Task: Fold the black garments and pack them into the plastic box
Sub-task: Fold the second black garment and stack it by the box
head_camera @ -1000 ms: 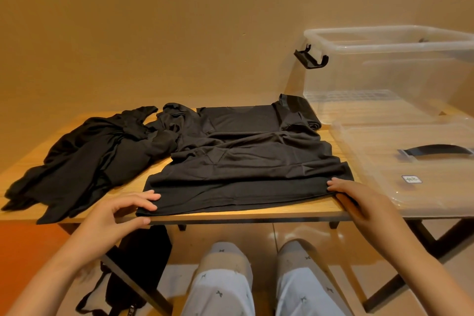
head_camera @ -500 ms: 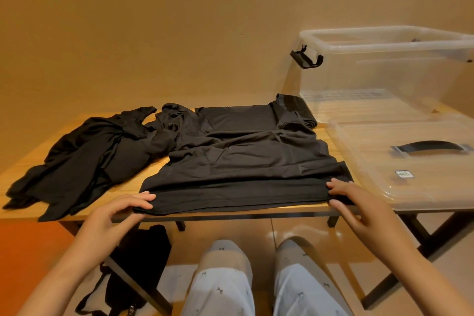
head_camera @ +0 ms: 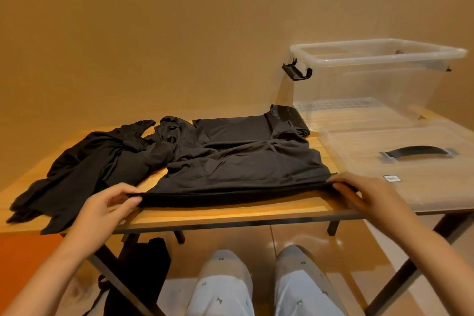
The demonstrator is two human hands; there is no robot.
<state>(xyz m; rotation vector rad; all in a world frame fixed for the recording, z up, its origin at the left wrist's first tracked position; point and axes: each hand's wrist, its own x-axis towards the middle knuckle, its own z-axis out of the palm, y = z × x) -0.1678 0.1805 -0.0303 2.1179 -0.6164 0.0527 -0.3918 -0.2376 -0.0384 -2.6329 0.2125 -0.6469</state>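
Nearest, the person's knees (head_camera: 220, 279) in pale patterned trousers sit below the bench (head_camera: 230, 212) front edge; a black bag (head_camera: 143, 269) lies on the floor by the left bench leg.

L hand (head_camera: 104, 209) pinches the near-left hem corner of the black shirt (head_camera: 238, 161), thumb & fingers closed narrow on the cloth; R hand (head_camera: 372, 195) pinches the near-right hem corner likewise. The hem runs taut btwn the two hands, raised a little off the wood w/ a shadow under it; the rest of the shirt lies spread on the bench middle, wrinkled, neck end toward the wall (head_camera: 179, 33).

Edges & room: a bare strip of wood shows btwn the hem & the front edge; the R hand sits just beside the clear lid (head_camera: 384, 195), which lies flat on the bench's right part w/ its black handle (head_camera: 418, 151) up & its near edge about level w/ the bench front. On the left the shirt overlaps a second black garment (head_camera: 97, 167), crumpled, its ends reaching the front-left edge.

Farther back the plastic box (head_camera: 372, 84) stands upright behind the lid, top open, a black latch (head_camera: 297, 73) on its left end; the shirt's far-right sleeve ends just beside the box base; the plain tan wall is right behind.
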